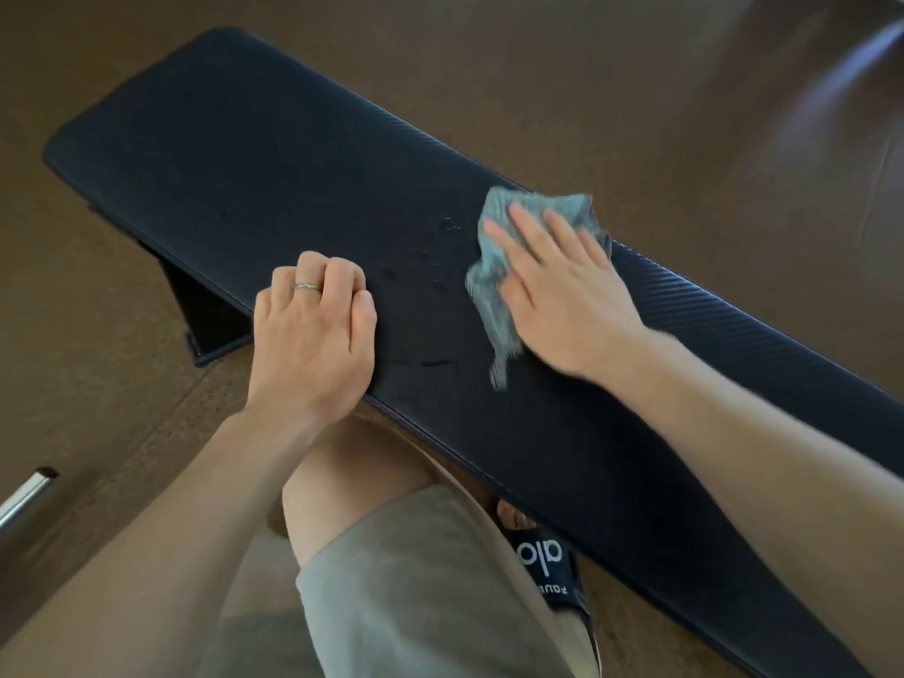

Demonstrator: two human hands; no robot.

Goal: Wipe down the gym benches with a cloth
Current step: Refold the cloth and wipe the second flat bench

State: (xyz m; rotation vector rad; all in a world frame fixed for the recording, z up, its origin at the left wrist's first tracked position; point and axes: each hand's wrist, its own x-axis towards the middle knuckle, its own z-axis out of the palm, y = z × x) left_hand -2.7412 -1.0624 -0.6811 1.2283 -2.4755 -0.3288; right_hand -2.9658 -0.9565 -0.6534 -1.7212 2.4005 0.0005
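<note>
A long black padded gym bench (235, 154) runs from the upper left to the lower right. A crumpled grey-green cloth (494, 286) lies on its middle, blurred by motion. My right hand (557, 291) presses flat on the cloth with straight fingers. My left hand (313, 330) rests on the bench's near edge with its fingers curled under and holds nothing; a ring shows on one finger. A few wet droplets (440, 266) and streaks sit on the pad between my two hands.
The bench's black leg and foot (205, 310) reach the brown floor (636, 90) at the left. My knee in beige shorts (416, 579) and a black slide sandal (548, 560) are under the near edge. A metal bar end (27, 496) lies at the lower left.
</note>
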